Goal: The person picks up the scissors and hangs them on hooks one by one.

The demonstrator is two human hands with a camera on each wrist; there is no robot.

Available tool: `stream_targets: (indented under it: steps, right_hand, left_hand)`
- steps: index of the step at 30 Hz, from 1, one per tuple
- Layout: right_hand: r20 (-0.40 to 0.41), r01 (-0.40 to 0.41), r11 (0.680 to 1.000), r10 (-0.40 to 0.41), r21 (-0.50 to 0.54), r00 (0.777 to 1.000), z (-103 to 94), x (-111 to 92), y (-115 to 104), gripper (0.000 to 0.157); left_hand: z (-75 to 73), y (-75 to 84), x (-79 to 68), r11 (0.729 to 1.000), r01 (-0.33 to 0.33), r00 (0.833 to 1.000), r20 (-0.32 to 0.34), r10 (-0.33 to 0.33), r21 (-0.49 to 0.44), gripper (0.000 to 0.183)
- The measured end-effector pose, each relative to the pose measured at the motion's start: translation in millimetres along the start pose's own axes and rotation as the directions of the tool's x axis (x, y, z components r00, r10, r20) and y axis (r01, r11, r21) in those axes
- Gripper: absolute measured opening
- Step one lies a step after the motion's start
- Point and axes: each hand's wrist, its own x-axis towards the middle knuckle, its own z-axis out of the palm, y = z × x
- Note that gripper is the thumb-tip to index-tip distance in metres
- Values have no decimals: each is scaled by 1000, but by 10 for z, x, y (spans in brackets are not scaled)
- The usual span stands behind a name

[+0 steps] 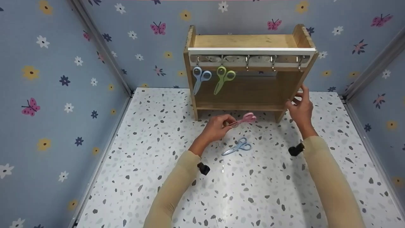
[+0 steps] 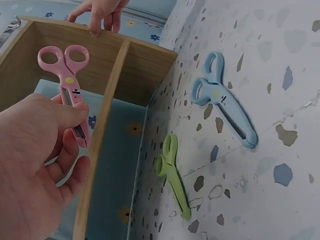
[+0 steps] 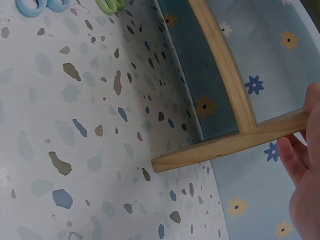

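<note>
My left hand pinches pink scissors by the blade end, handles pointing away, in front of a wooden hook rack. The right hand grips the rack's right side panel, thumb on one side and fingers on the other. Below the left hand, blue scissors lie on the table. Green scissors also lie there, seen in the left wrist view and hidden by the left hand in the head view. Blue-handled scissors and green-handled scissors hang from the rack's two leftmost hooks.
Three bare metal hooks continue along the rack's white rail to the right. The rack stands on a speckled white table near the back. Blue flower-patterned panels enclose the table at the back and both sides.
</note>
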Motion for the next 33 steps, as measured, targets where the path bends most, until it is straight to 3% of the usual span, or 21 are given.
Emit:
stream_targets:
  steps: [22, 29, 33]
  right_hand:
    - [16, -16, 1000, 16, 20, 1000, -4, 6, -19, 83]
    - [14, -25, 999, 25, 24, 1000, -2, -4, -13, 84]
    - [9, -25, 999, 25, 23, 1000, -3, 0, -6, 84]
  left_hand:
    - [-186, 251, 129, 997, -42, 996, -86, 37, -58, 21]
    - [-207, 296, 198, 991, -118, 987, -114, 111, -58, 21]
    - [-226, 331, 212, 989, -129, 986, -116, 119, -75, 22]
